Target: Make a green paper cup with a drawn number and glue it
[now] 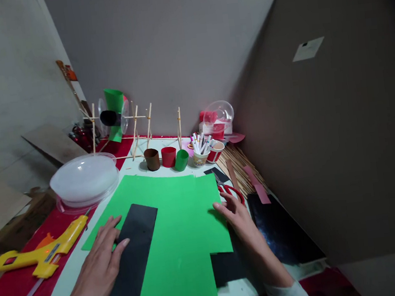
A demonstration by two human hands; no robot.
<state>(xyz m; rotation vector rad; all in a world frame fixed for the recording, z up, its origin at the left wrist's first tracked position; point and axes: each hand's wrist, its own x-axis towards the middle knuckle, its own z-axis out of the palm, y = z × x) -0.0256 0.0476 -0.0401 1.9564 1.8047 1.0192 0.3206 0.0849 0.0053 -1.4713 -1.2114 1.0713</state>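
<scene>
My left hand lies flat with fingers stretched out on a long black paper strip, which rests on a large green paper sheet. My right hand rests with fingers apart at the green sheet's right edge, beside red-handled scissors. Neither hand grips anything. More black paper shows under the green sheet near my right wrist.
A yellow glue gun lies at the left on the red table cover. A clear plastic dome sits behind it. Brown, red and green paper cups, a cup of markers and a wooden stick frame stand at the back. A cardboard wall rises on the right.
</scene>
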